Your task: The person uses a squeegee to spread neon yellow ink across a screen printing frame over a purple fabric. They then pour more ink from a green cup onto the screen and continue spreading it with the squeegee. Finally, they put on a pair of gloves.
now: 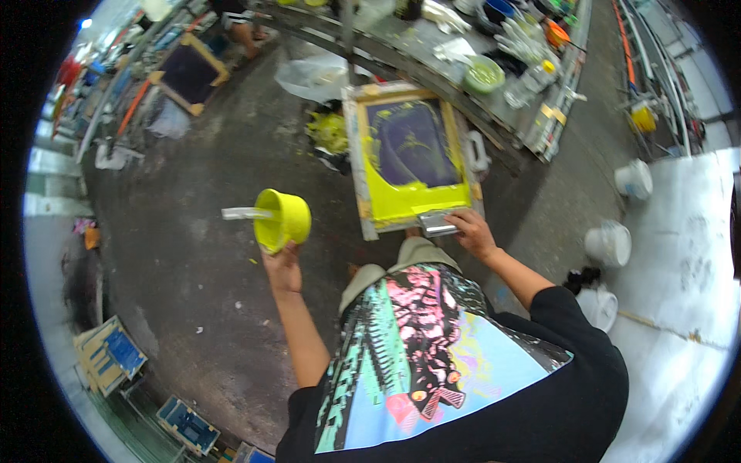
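Observation:
My left hand (282, 266) grips a yellow tub (296, 218) from below, out to the left over the floor. The tub is tilted, and a pale flat stick (245, 213) juts from its mouth. In my right hand (472, 231) is a metal scraper (437, 223), held at the near edge of a framed printing screen (409, 147). Bright yellow ink (401, 202) covers the near part of that screen and runs up its sides around a dark purple mesh. The screen leans against the bench in front of me.
A long bench (432, 65) carries a tub of pale green ink (484, 74), a clear bottle (531, 83) and white gloves (519, 38). White buckets (608, 243) stand on the right. Another screen (189, 73) leans far left; a person's legs (243, 35) show behind.

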